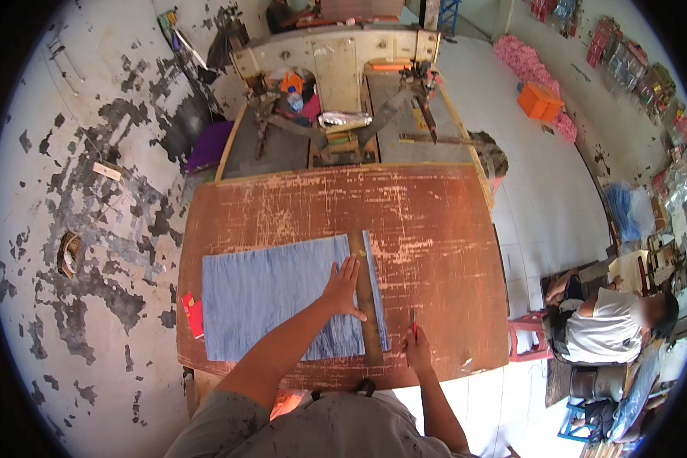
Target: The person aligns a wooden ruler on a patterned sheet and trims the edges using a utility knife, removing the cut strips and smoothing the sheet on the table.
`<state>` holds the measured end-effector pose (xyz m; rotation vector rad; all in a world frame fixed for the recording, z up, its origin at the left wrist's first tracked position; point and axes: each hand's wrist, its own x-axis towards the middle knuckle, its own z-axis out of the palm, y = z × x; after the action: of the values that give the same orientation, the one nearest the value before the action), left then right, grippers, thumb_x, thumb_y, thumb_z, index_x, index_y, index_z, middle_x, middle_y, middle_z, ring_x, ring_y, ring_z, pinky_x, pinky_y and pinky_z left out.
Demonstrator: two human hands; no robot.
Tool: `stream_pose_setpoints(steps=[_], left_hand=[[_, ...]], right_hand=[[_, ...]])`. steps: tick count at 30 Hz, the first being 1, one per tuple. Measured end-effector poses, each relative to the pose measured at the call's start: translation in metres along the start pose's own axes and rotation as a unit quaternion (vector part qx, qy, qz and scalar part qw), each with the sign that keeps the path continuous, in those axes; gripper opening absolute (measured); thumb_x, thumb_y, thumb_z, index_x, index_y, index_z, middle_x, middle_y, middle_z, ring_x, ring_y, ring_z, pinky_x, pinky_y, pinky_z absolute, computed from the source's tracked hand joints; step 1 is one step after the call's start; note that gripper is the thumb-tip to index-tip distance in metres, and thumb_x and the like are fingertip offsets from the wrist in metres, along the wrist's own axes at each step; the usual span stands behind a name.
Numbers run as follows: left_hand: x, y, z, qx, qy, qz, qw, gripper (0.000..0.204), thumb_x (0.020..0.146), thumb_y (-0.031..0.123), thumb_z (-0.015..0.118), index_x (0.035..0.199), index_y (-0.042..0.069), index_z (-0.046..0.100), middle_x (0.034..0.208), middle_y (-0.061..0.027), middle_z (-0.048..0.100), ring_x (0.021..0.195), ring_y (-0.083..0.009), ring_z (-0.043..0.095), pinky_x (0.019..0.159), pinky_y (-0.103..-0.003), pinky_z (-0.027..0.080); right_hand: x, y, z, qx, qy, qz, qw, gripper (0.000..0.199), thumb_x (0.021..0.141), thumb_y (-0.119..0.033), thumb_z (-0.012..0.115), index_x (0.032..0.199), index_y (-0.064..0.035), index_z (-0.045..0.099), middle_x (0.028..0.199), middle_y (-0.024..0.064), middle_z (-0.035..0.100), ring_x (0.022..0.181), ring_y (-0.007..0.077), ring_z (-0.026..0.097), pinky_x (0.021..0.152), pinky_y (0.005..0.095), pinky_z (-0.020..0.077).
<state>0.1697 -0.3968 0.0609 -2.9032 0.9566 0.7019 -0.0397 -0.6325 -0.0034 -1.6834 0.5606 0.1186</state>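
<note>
A streaked blue sheet lies flat on the scratched brown worktable; whether it is cloth or paper I cannot tell. Along its right part rests a long brownish straightedge, running from far to near. My left hand is spread flat over the sheet's right side, its fingers reaching the straightedge. On the straightedge's other side shows a narrow blue strip. To the right of that strip, near the table's front edge, my right hand is closed around a slim red cutter knife, dark tip pointing away from me.
A red packet lies at the table's left edge. Behind the table stands a pale machine frame with metal arms. On the right, a person in a white shirt sits low. An orange box stands farther back by the wall.
</note>
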Motion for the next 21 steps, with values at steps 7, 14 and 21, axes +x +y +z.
stream_pose_setpoints(steps=[7, 14, 21], left_hand=[[-0.002, -0.014, 0.011, -0.010, 0.068, 0.009, 0.998, 0.175, 0.043, 0.086, 0.084, 0.162, -0.013, 0.003, 0.172, -0.0312, -0.003, 0.161, -0.0429, -0.002, 0.126, -0.065, 0.005], [0.001, -0.004, 0.005, -0.031, 0.038, 0.003, 0.999, 0.172, 0.044, 0.080, 0.089, 0.162, -0.013, 0.003, 0.172, -0.0303, -0.005, 0.161, -0.0420, 0.001, 0.127, -0.064, 0.009], [0.006, -0.004, 0.008, -0.011, 0.032, 0.000, 0.999, 0.170, 0.045, 0.080, 0.088, 0.161, -0.015, 0.008, 0.170, -0.0336, -0.003, 0.160, -0.0459, 0.001, 0.127, -0.064, 0.010]], right_hand=[[0.029, -0.065, 0.033, -0.036, -0.020, -0.012, 0.999, 0.027, 0.111, -0.026, 0.051, 0.117, -0.0009, 0.059, 0.076, 0.0067, 0.062, 0.065, 0.0134, 0.063, 0.055, 0.0321, 0.0524], [0.131, -0.126, 0.100, -0.260, -0.007, -0.096, 0.961, 0.038, 0.106, -0.029, 0.050, 0.121, 0.0047, 0.060, 0.102, 0.0343, 0.070, 0.098, 0.0502, 0.070, 0.083, 0.0562, 0.0552], [0.219, -0.172, 0.150, -0.366, -0.054, -0.070, 0.926, 0.039, 0.100, -0.022, 0.056, 0.115, 0.0130, 0.061, 0.108, 0.0388, 0.068, 0.105, 0.0507, 0.069, 0.087, 0.0557, 0.0572]])
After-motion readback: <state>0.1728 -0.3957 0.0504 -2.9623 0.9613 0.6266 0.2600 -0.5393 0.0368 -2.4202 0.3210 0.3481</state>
